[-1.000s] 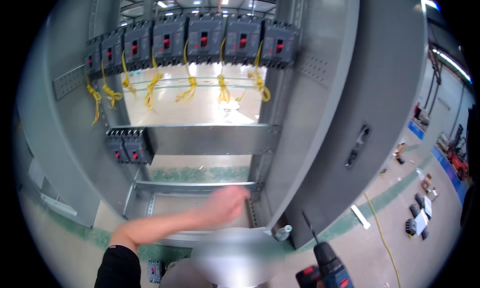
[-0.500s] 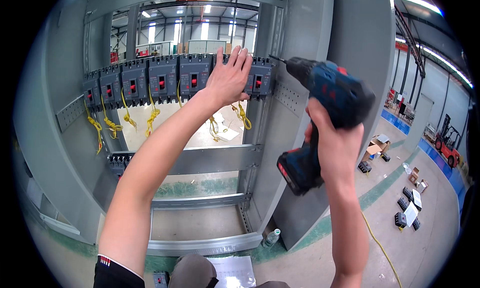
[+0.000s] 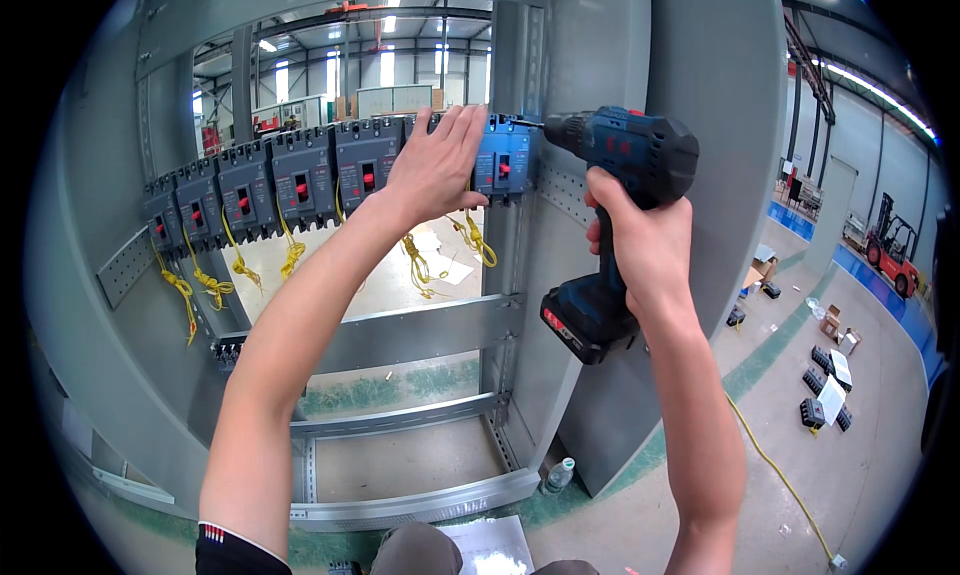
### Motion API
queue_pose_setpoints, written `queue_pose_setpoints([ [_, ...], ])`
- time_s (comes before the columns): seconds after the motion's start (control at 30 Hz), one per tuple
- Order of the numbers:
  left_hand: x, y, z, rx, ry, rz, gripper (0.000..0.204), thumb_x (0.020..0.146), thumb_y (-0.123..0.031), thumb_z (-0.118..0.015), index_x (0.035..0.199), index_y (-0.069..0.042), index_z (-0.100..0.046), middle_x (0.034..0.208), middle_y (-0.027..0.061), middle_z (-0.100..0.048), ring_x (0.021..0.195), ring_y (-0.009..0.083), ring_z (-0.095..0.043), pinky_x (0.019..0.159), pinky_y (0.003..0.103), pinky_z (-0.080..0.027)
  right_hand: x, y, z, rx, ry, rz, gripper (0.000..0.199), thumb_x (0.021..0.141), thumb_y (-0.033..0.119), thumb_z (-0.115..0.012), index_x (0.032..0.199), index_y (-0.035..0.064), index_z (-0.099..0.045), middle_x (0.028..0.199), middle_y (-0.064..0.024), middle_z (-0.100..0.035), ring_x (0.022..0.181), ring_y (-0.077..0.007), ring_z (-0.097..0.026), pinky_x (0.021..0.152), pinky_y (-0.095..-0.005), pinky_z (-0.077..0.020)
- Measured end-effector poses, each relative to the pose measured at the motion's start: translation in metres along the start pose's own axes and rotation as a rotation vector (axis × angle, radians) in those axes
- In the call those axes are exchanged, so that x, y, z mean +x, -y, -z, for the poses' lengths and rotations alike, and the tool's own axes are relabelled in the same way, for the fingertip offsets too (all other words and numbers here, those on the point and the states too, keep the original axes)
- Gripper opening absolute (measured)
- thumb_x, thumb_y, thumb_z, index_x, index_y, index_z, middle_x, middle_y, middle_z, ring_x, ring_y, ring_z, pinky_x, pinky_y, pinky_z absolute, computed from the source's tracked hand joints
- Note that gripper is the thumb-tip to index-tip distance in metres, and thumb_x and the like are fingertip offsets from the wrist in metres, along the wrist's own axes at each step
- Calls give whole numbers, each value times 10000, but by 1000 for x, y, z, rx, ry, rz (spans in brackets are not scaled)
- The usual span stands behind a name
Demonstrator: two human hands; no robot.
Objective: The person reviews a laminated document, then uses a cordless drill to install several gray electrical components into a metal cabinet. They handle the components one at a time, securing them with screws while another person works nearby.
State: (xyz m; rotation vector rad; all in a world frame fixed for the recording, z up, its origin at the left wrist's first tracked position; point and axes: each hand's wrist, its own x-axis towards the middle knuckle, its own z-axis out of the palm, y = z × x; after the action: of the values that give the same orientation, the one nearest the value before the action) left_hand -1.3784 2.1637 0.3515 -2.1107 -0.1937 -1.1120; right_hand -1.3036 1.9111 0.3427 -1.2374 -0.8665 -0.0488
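Note:
A row of dark grey circuit breakers (image 3: pixel 302 180) with red toggles runs across the upper part of a grey metal cabinet frame (image 3: pixel 600 65). My left hand (image 3: pixel 435 165) lies over the row with fingers stretched out, pressed against the breakers left of the last one and hiding part of them. In my right hand (image 3: pixel 645 230) is a blue and black cordless drill (image 3: pixel 625 150), gripped by its handle. Its thin bit reaches the upper right corner of the rightmost breaker (image 3: pixel 502 160), which is lit blue. Yellow cord bundles (image 3: pixel 478 243) hang below the breakers.
Metal crossbars (image 3: pixel 430 330) span the frame lower down. A plastic bottle (image 3: pixel 558 475) stands by its base, and a paper sheet (image 3: pixel 490 547) lies near my knees. To the right are loose breakers (image 3: pixel 813 412) on the floor, a yellow cable (image 3: pixel 775 465) and a red forklift (image 3: pixel 890 250).
The drill has come in to the left, its bit now at the rightmost breaker's top corner. That breaker has turned blue-lit. My left hand stays on the row; the whole view has shifted slightly.

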Motion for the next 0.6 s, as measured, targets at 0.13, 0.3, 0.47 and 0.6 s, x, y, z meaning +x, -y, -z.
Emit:
queue_pose_setpoints([
  [0.13,-2,2,-2,-11,-21,-9,1159,626,-525,-839,1437,73,-266,1389,201,-432,1331,316,-393,1113,499,-260,0,-6,-5,5,-8,28,240,839,198,-707,965,0,-656,761,-44,-626,552,-106,-558,511,-275,-474],
  [0.3,-2,3,-5,-23,-51,-12,1168,620,-496,-850,1443,79,-253,1375,197,-445,1317,316,-409,1095,499,-279,5,-10,-11,-14,-1,39,234,838,205,-708,945,4,-652,752,-38,-625,552,-102,-559,513,-272,-473],
  [0.47,-1,2,-5,-45,-47,-5,1171,609,-450,-872,1440,86,-247,1369,207,-449,1317,323,-411,1091,504,-281,2,-16,-19,-45,-10,126,224,841,209,-722,900,5,-648,721,-30,-616,538,-93,-554,506,-267,-466],
  [0.6,-1,0,-9,-71,-64,-12,1168,601,-427,-884,1435,87,-249,1376,218,-448,1324,331,-408,1092,511,-276,1,-20,-20,-61,25,138,213,845,205,-728,879,10,-651,706,-25,-611,531,-84,-551,496,-259,-460],
])
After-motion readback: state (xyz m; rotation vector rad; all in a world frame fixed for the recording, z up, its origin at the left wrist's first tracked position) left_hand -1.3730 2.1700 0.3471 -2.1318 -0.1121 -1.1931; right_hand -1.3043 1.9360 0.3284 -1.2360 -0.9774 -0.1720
